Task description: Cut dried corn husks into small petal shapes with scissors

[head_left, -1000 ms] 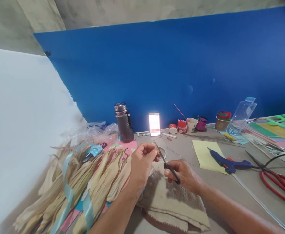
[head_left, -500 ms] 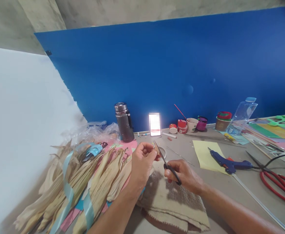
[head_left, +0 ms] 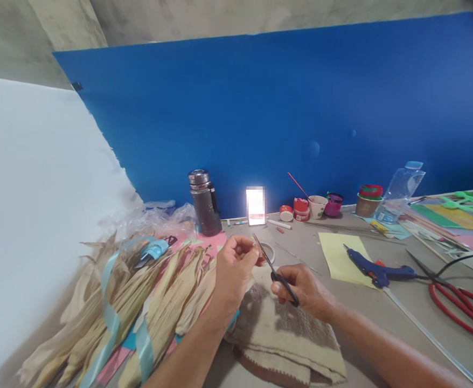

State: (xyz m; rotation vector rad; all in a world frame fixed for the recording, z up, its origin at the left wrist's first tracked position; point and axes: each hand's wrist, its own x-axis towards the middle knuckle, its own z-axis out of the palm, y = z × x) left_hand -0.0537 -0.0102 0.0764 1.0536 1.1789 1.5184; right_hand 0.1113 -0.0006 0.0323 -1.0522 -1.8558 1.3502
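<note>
My right hand (head_left: 299, 288) is closed on the black handles of small scissors (head_left: 269, 262), whose blades point up and left. The blade tips reach the fingers of my left hand (head_left: 238, 261), which is pinched around something too small to make out. Both hands are above a folded beige cloth (head_left: 289, 334). Behind the blades a roll of tape (head_left: 271, 252) lies on the table. Dried corn husks (head_left: 172, 296) and a light blue ribbon (head_left: 109, 302) spread out to the left of my left hand.
A dark flask (head_left: 205, 207) and a lit phone (head_left: 256, 207) stand at the back. On the right are a blue glue gun (head_left: 371, 268) on yellow paper (head_left: 335, 253), red-handled scissors (head_left: 458, 302), paint pots (head_left: 301, 209), a paper cup (head_left: 318, 207) and a plastic bottle (head_left: 400, 191).
The whole view has shifted slightly, with things appearing a little further left. Both hands keep nearly the same pose around the scissors.
</note>
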